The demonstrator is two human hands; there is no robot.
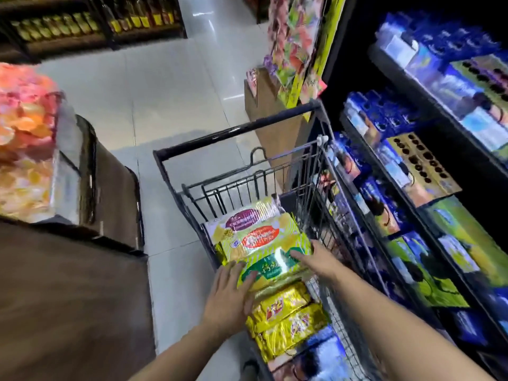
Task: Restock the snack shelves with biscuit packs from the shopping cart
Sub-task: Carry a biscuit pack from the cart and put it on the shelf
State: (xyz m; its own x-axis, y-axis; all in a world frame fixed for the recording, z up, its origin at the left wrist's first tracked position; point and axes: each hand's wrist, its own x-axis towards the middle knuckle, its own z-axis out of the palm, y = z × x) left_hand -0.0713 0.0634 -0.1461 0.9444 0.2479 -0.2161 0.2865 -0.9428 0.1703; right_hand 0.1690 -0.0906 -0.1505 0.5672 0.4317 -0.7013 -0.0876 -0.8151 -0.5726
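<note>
Early stage: cart (239, 130) at lower centre is full, left hand (229, 296) & right hand (319, 261) press green pack (270, 269) w/ straight fingers.

cart (236, 130) top: open | right: wire side, shelves (409, 210) just beside | left: bare floor (165, 229)

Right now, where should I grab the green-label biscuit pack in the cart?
Grip the green-label biscuit pack at its two short ends, coming down from above, where the left hand and right hand touch it. It lies flat and wide atop the pile, likely too broad for one hand.
</note>
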